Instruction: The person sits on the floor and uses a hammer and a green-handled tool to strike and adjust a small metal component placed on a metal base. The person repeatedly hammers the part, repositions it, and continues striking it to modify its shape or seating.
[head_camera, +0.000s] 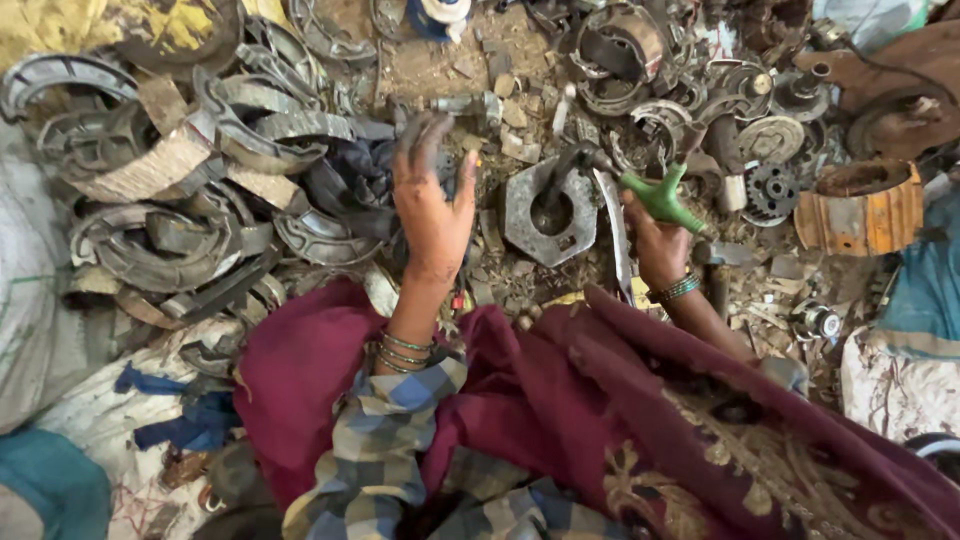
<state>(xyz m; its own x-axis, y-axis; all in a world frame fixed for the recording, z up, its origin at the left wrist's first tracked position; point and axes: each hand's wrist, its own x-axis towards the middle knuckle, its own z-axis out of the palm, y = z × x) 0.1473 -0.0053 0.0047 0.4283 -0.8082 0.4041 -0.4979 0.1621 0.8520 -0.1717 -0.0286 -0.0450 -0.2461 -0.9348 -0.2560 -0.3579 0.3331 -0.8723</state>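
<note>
My left hand (430, 205) is raised over the scrap with its grimy fingers spread, holding nothing. Just left of it lies a heap of curved metal brake shoes (250, 130). My right hand (655, 240) grips a tool with a green handle (660, 195). The tool's dark metal head (575, 160) rests at a heavy hexagonal metal block (548, 212) with a round hole in it. A long flat metal strip (615, 230) lies beside that block, close to my right hand. Both wrists wear bangles.
Gears (772, 190), discs and round metal parts litter the ground at the upper right. A rusty orange drum piece (862, 210) sits at the right. White sacks (40, 300) lie at the left. Maroon cloth (560, 400) covers my lap.
</note>
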